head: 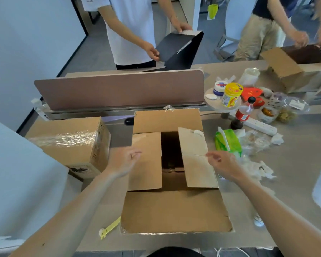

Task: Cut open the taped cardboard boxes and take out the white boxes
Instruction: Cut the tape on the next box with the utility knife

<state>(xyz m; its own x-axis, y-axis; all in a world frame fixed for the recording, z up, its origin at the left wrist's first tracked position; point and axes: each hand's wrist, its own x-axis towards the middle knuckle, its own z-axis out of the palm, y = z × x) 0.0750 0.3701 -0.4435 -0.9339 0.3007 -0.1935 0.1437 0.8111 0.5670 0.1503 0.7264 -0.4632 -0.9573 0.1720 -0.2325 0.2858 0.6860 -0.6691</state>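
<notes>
An opened cardboard box [174, 210] stands in front of me with its near and far flaps folded out. Its two inner side flaps lie partly over the dark opening, and I cannot make out what is inside. My left hand [124, 160] hovers over the left inner flap [148, 160], fingers loosely curled, holding nothing. My right hand [223, 163] hovers at the outer edge of the right inner flap [198, 164], fingers relaxed. A second cardboard box [76, 143], still wrapped in clear tape, sits to the left. A yellow cutter [109, 228] lies on the table by the near flap.
A brown desk divider [119, 89] runs behind the box. To the right lie a green tissue pack [228, 141], crumpled tissues, a cola bottle [244, 113], jars and a power strip [261, 126]. Two people stand beyond the desk; one holds a black box [178, 47]. Another open carton [300, 67] is far right.
</notes>
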